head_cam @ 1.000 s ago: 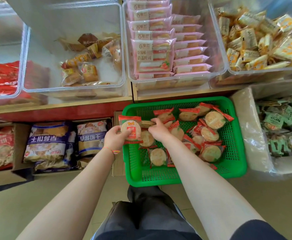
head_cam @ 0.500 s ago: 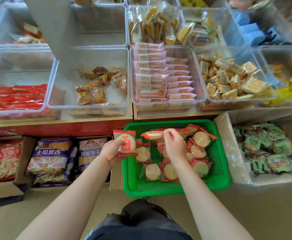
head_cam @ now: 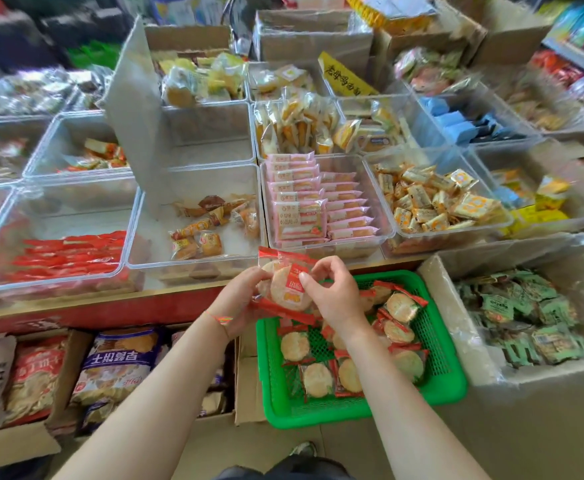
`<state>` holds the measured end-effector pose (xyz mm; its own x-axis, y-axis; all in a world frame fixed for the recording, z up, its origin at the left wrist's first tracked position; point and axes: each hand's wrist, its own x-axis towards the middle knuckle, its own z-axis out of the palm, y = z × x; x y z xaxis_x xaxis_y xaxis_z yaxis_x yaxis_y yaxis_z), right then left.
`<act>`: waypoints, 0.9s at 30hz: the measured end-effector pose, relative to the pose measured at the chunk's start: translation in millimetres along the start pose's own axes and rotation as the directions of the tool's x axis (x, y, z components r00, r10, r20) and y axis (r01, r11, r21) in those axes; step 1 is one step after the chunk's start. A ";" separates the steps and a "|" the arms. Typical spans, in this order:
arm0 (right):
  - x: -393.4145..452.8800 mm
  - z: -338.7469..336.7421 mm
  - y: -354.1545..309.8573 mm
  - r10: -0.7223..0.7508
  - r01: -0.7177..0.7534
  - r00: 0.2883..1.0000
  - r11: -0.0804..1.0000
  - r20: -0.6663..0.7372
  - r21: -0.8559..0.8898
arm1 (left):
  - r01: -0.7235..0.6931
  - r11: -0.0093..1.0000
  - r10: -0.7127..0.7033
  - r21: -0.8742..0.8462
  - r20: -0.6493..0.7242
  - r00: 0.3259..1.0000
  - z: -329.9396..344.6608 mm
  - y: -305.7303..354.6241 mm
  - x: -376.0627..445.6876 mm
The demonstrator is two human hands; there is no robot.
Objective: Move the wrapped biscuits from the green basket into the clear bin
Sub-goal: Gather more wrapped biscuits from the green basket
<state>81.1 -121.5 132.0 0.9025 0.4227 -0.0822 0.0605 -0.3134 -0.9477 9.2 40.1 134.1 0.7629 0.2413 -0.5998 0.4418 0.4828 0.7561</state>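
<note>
The green basket [head_cam: 446, 386] sits low in front of the shelf and holds several round wrapped biscuits [head_cam: 316, 379] in clear wrappers with red ends. My left hand [head_cam: 238, 299] grips a small stack of wrapped biscuits [head_cam: 285, 289] above the basket's far left corner. My right hand [head_cam: 332, 296] pinches the right side of that same stack with thumb and fingers. Just beyond the hands stands a clear bin [head_cam: 193, 261] with a few orange-brown snack packs in it.
Clear bins fill the shelf: red packs [head_cam: 69, 254] at left, pink packs [head_cam: 301, 206] in the middle, yellow packs [head_cam: 432, 202] at right. A lined carton of green packs [head_cam: 522, 313] stands right of the basket. Bagged crackers [head_cam: 117, 362] sit in boxes below the shelf.
My right hand lifted a biscuit out of the basket and brought it onto the one in my left hand. Both hands now hold the stack together, higher up. My head tilted up, showing more shelf.
</note>
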 end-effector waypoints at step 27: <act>-12.7 242.1 -100.9 0.283 -0.432 0.900 0.675 0.331 0.598 | -0.185 0.983 0.183 -0.001 -0.145 0.972 -282.9 62.6 -43.8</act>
<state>-39.7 110.6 154.0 0.6887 0.5730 -0.4443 -0.6040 0.1145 -0.7887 -130.1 298.0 133.7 0.7541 0.4454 -0.4827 0.2923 0.4305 0.8539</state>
